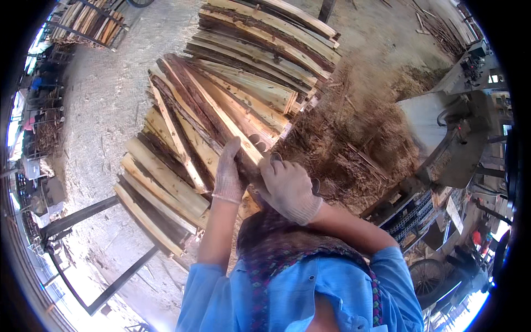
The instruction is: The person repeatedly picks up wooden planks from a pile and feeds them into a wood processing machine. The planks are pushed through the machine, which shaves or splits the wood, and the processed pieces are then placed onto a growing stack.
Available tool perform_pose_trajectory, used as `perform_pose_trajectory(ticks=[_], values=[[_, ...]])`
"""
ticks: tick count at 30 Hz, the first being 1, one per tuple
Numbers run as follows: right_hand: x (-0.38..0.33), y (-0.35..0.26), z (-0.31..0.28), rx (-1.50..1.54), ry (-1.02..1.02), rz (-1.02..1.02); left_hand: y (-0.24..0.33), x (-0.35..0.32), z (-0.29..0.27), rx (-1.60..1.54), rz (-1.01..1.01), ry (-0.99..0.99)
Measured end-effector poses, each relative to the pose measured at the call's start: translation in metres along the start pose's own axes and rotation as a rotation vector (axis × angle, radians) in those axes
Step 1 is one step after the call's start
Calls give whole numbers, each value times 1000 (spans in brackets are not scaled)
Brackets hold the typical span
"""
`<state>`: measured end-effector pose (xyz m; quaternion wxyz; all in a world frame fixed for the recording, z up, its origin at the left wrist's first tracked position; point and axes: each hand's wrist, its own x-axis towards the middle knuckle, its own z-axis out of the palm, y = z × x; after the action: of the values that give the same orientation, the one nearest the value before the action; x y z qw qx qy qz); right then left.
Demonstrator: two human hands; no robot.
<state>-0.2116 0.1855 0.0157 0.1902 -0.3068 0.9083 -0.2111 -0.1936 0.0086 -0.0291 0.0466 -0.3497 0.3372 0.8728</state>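
Observation:
Both of my hands wear pale, soiled knitted gloves. My left hand (pixel 228 174) is closed round the near end of a long wooden slab (pixel 217 109), its thumb along the side. My right hand (pixel 289 187) grips the same end from the right, fingers curled over its edge. The slab has a pale sawn edge and dark brown bark, and it slants away to the far left above a pile of bark-edged boards (pixel 171 174). A narrow pale strip of wood (pixel 174 135) lies on that pile, left of the slab. My gloves hide the slab's near end.
More stacked boards (pixel 265 41) extend to the far side. Sawdust and bark scraps (pixel 348 144) heap up on the right, beside a machine with a grey metal plate (pixel 426 119). A metal frame (pixel 91 216) juts out at left. Another wood bundle (pixel 88 22) stands far left.

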Motion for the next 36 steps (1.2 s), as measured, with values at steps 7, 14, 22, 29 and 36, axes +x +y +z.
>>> perform_pose_trajectory(ticks=[7, 14, 22, 29, 36], values=[[-5, 22, -9, 435, 69, 213, -18, -14, -32, 221, -81, 67], [29, 46, -5, 500, -250, 269, -17, -31, -17, 146, 2, 75], [-8, 36, -20, 668, -167, 362, -14, -33, -14, 450, 33, 33], [-52, 52, -15, 1024, -164, 223, -31, -38, 14, 558, 89, -9], [-166, 98, -79, 1270, 246, 329, -71, -42, 126, 850, 265, -619]])
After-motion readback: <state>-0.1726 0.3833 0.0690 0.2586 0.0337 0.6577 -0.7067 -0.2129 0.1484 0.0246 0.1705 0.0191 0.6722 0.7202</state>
